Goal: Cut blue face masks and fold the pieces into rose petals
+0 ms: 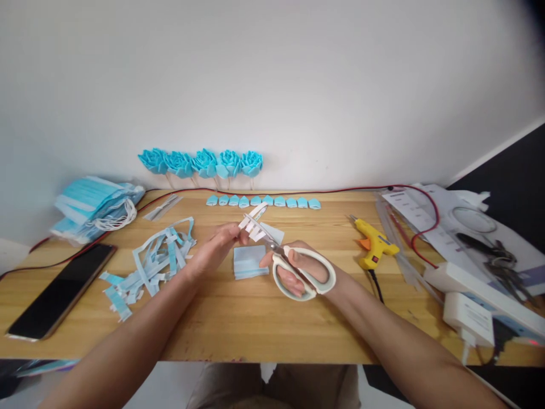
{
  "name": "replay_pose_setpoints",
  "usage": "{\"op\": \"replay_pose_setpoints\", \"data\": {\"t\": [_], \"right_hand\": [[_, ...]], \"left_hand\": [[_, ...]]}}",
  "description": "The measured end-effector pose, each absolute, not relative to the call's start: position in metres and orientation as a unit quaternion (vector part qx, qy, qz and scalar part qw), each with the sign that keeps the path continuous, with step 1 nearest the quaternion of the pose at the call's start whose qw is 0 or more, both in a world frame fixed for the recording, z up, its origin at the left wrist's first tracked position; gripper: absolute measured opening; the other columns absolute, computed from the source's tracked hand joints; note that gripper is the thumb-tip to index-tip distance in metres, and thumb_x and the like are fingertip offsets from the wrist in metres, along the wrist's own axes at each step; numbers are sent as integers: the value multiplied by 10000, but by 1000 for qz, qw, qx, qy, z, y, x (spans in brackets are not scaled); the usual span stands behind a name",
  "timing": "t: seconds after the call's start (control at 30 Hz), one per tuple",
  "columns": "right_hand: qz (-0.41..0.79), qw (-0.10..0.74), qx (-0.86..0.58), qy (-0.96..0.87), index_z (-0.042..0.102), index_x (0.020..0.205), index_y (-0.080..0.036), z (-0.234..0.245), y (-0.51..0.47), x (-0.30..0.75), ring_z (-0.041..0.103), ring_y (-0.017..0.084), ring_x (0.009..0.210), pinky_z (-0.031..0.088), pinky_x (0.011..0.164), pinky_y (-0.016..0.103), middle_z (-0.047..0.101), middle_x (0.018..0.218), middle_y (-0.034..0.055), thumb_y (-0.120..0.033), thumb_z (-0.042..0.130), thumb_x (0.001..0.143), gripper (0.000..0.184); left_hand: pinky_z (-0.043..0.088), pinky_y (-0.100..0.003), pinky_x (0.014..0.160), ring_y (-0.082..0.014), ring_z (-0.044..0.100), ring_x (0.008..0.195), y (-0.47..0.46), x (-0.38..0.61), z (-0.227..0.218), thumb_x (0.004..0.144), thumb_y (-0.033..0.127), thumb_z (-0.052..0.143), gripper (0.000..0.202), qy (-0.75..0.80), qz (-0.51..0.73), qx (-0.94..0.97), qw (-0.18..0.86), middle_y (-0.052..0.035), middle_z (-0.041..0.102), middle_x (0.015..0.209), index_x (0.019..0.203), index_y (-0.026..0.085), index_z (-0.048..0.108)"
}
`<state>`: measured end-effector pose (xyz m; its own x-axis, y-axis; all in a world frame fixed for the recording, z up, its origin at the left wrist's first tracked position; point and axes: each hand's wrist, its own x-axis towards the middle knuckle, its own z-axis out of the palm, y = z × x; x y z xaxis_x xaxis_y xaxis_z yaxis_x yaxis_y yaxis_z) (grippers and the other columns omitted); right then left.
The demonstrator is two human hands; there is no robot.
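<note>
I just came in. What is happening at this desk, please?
A person at a wooden desk is cutting a small white-and-blue piece. The left hand pinches it, and the right hand works white-handled scissors on it. Under the hands lies a stack of blue squares. Trimmed strips, face masks and a phone lie to the left, a yellow glue gun to the right. Folded blue petals line the far edge; five blue roses lean on the wall.
</note>
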<state>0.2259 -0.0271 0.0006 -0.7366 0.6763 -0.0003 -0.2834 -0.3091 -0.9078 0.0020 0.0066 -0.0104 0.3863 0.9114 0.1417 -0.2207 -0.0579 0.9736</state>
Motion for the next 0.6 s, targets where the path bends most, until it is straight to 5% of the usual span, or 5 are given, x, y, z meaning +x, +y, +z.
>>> {"op": "replay_pose_setpoints", "data": {"t": [0.37,0.6], "right_hand": [[737,316,-249,-543,684,918,-65,13,-30,226,374,46,352,281,342,176,448,468,-57,-561,617,814,512],[757,172,-277,-567,704,999,-102,13,-38,213,446,39,413,356,369,162,550,606,-38,-430,780,680,464]], "left_hand": [[400,-311,771,-188,531,776,3,1,-8,834,480,611,354,359,444,567,594,-37,596,750,694,158,650],[335,-270,615,-146,440,638,5,2,-4,850,491,572,385,414,423,607,530,-1,499,626,652,164,617]]}}
